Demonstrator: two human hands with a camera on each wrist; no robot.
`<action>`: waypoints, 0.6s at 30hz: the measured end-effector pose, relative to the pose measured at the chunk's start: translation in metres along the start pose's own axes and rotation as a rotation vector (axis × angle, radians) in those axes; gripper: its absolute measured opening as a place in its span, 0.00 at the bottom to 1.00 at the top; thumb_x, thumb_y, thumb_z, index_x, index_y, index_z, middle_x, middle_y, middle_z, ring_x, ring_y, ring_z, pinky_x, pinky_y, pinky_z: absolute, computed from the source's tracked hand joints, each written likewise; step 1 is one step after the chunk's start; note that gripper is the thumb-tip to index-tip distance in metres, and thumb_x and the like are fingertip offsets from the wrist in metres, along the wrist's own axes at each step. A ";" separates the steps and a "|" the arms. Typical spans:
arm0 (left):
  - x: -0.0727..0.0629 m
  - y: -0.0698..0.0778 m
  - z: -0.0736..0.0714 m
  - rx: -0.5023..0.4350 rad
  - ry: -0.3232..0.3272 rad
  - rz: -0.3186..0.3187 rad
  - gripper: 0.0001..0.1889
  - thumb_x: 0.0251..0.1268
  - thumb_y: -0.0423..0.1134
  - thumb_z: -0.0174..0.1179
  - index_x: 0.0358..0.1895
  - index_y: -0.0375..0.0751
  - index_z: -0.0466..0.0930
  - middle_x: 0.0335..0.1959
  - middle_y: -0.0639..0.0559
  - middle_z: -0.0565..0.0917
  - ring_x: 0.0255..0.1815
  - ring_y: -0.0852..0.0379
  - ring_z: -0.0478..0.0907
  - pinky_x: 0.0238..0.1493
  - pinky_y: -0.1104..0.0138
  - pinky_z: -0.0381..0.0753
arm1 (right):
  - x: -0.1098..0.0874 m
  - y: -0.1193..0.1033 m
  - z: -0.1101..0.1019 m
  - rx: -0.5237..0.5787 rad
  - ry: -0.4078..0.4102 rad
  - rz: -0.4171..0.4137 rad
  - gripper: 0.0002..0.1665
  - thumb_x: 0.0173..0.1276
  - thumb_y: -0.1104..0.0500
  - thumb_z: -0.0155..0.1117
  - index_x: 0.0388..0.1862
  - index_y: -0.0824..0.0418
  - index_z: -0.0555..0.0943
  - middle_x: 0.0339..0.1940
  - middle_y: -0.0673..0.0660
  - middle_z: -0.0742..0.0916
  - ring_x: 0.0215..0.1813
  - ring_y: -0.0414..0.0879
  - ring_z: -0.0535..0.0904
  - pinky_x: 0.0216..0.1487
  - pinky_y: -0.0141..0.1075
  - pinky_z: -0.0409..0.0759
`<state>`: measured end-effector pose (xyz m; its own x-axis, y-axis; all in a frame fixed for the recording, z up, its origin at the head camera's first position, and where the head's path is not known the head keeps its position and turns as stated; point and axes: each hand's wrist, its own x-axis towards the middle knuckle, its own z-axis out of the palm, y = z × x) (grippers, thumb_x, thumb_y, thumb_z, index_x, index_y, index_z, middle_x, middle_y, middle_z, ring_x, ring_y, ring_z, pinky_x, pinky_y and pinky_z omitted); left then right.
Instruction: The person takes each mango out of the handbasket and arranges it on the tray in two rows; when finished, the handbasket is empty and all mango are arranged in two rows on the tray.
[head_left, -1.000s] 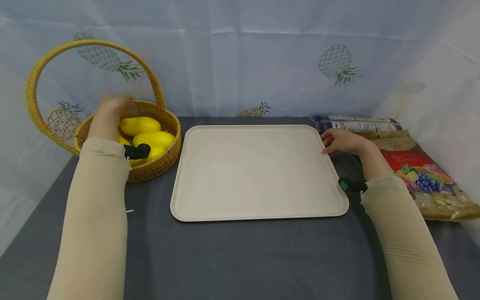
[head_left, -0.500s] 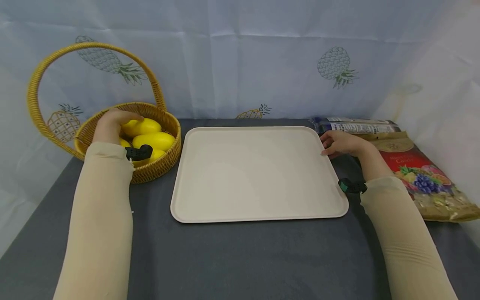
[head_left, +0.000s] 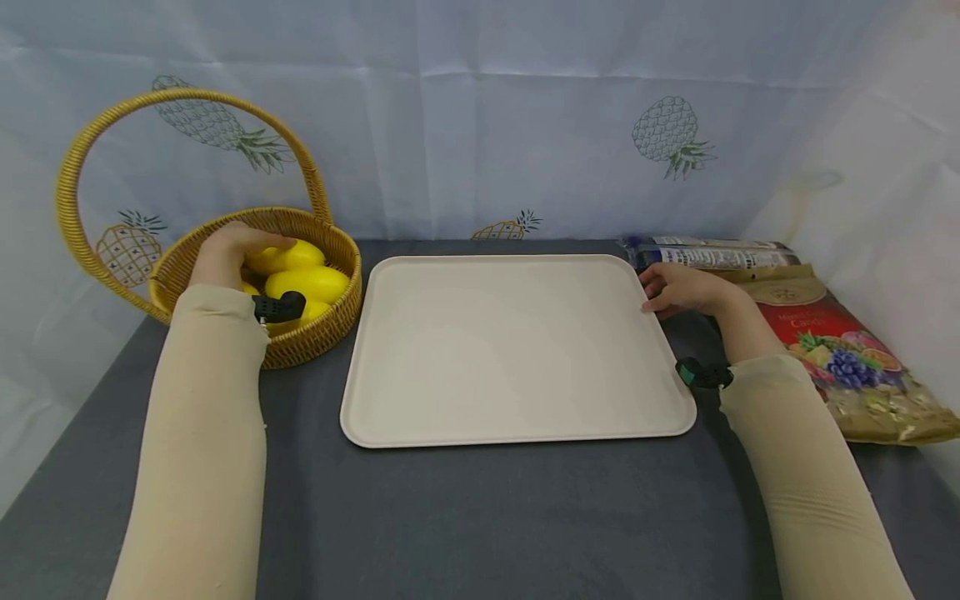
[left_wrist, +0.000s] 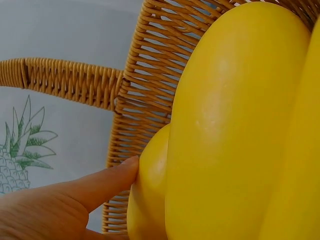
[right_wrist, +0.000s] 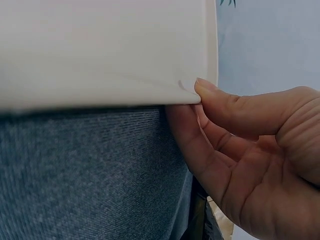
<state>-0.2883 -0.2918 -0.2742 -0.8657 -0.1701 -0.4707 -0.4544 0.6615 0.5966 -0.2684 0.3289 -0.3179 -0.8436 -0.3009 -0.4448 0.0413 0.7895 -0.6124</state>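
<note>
My left hand (head_left: 228, 248) reaches down into a wicker basket (head_left: 311, 340) at the left, under its tall handle (head_left: 66, 179). In the left wrist view, one digit (left_wrist: 107, 185) presses the end of a smooth yellow oblong fruit (left_wrist: 150, 170); the other fingers are mostly hidden. A larger yellow fruit (left_wrist: 225, 125) lies right beside it. At the right, my right hand (head_left: 686, 289) pinches the side edge of a cream rectangular tray (head_left: 517, 350). The thumb (right_wrist: 220, 100) lies over the tray's rim with fingers below it.
A gold and red candy bag (head_left: 840, 342) lies right of the tray, partly behind the right forearm. A dark, shiny package (head_left: 720, 252) rests at the back. A pale curtain (head_left: 465, 125) with printed pineapples hangs behind the grey tabletop (head_left: 465, 517).
My left hand has lowered from above the basket's left part onto the fruit inside, moving slightly right. My right hand keeps its hold on the tray edge.
</note>
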 end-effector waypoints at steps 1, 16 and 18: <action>0.000 0.000 0.001 -0.014 0.004 -0.004 0.50 0.70 0.61 0.49 0.77 0.25 0.39 0.75 0.25 0.50 0.70 0.29 0.60 0.74 0.44 0.67 | 0.000 0.000 0.000 0.001 0.000 0.000 0.37 0.72 0.62 0.60 0.71 0.77 0.54 0.62 0.76 0.71 0.59 0.62 0.77 0.58 0.52 0.84; -0.020 0.002 0.007 -0.229 -0.037 -0.018 0.56 0.72 0.55 0.52 0.76 0.35 0.14 0.81 0.34 0.30 0.79 0.30 0.51 0.78 0.45 0.61 | -0.002 -0.002 0.001 0.000 -0.010 -0.005 0.37 0.73 0.63 0.59 0.71 0.77 0.53 0.61 0.76 0.71 0.57 0.60 0.78 0.56 0.51 0.85; -0.019 0.004 0.007 -0.263 -0.044 -0.018 0.59 0.72 0.53 0.53 0.72 0.39 0.05 0.80 0.35 0.25 0.80 0.32 0.49 0.80 0.47 0.59 | -0.002 -0.002 0.001 0.002 -0.007 -0.004 0.37 0.73 0.63 0.59 0.71 0.77 0.53 0.61 0.76 0.71 0.57 0.61 0.78 0.56 0.51 0.85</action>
<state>-0.2720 -0.2810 -0.2672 -0.8495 -0.1441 -0.5076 -0.5138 0.4448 0.7336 -0.2664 0.3277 -0.3162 -0.8397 -0.3080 -0.4472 0.0391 0.7872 -0.6155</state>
